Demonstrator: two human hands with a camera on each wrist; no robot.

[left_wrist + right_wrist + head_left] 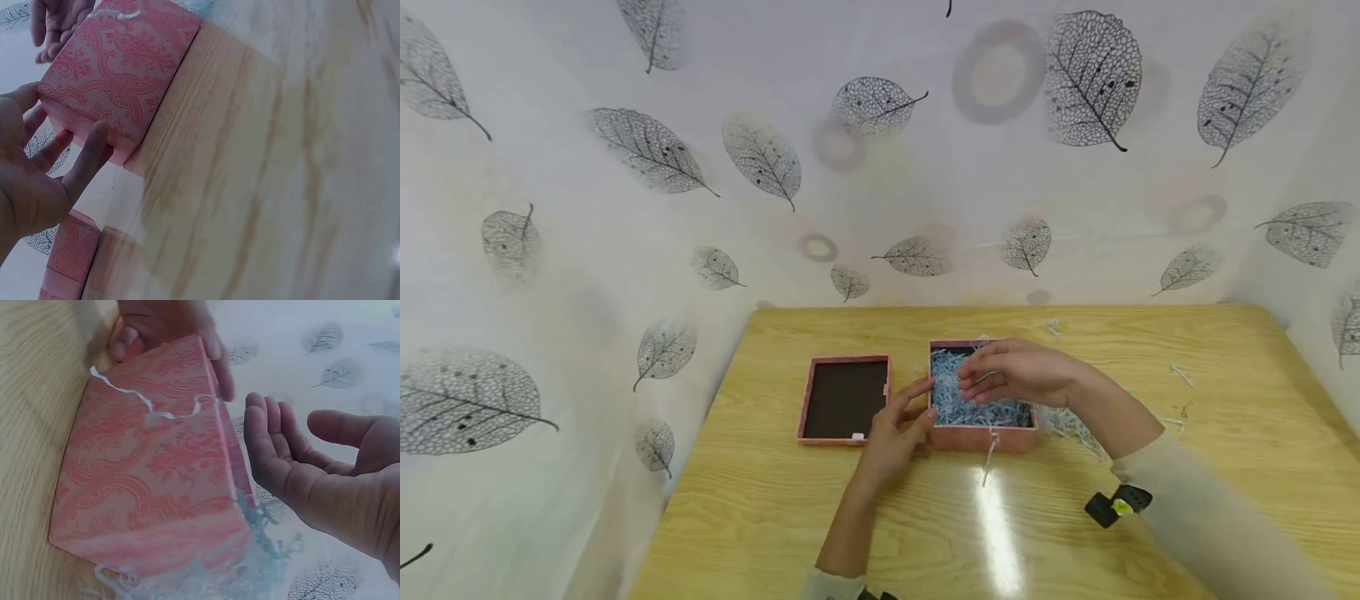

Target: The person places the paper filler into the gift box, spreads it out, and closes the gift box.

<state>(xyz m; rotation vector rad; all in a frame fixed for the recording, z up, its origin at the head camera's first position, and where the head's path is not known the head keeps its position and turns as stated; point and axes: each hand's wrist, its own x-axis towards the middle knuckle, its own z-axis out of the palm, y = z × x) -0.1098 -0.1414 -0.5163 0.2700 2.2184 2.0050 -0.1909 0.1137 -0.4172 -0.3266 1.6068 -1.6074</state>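
Box With Shredded Filler, Hands Positioned

The pink box (985,440), rectangular and covered in raised-looking scroll-and-flower patterning, is sitting on the wood-grain table (760,508), right of the shallow pink lid (844,400), which is showing a flat, dark inside. Thin, crinkled blue shredded paper (950,402) is filling the box; one pale strand (134,394) is trailing down its front wall. The opening is facing up; foreshortening is obscuring the long axis. The left hand (891,437) is touching the left wall with spread fingers, ungrasping. The right hand (1022,372) is hovering above the filler, loosely curved, holding nothing.
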